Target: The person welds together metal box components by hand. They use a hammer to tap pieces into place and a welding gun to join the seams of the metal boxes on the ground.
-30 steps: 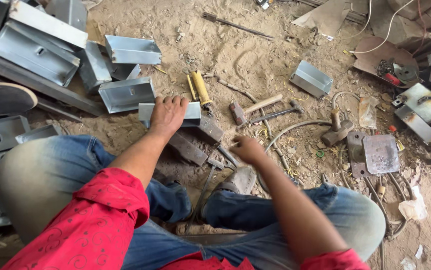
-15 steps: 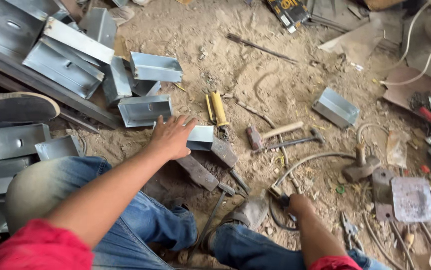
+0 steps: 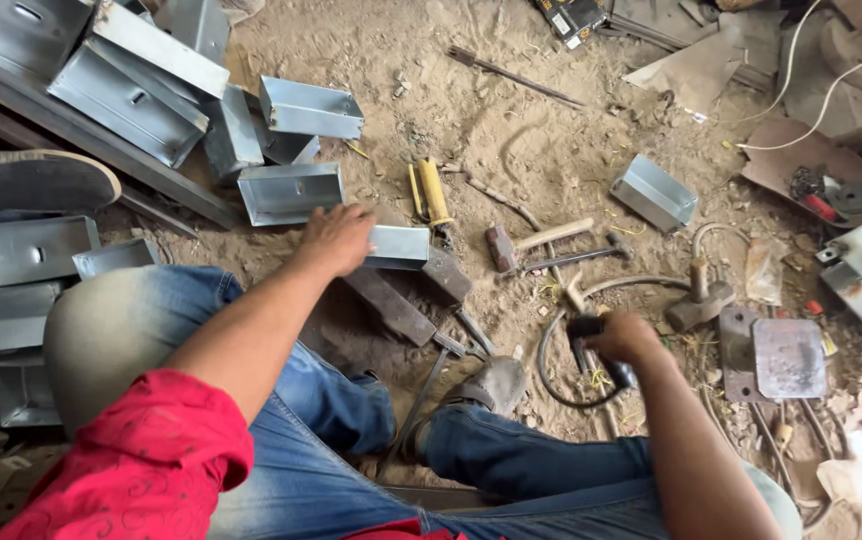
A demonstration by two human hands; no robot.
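My left hand (image 3: 334,238) rests on a grey sheet-metal box piece (image 3: 398,246) lying on the sandy ground, fingers pressed over its left end. Under and beside the piece lie dark steel blocks (image 3: 391,305). My right hand (image 3: 623,338) is closed around a black handle (image 3: 591,335) with a dark cable (image 3: 551,370) looping from it, low at the right of my knee. A small hammer with a pale wooden handle (image 3: 536,240) and a yellow-handled tool (image 3: 433,192) lie just beyond the metal piece.
Several grey metal boxes (image 3: 296,190) are piled at the upper left, one more (image 3: 654,192) at the right. A shoe (image 3: 36,180) sits at the left edge. Flat steel plates (image 3: 786,358), white wires (image 3: 811,90) and scrap lie to the right.
My right hand left the spot by the metal piece, moved right and took hold of the black handle. My left hand stayed on the metal piece. The view shifted.
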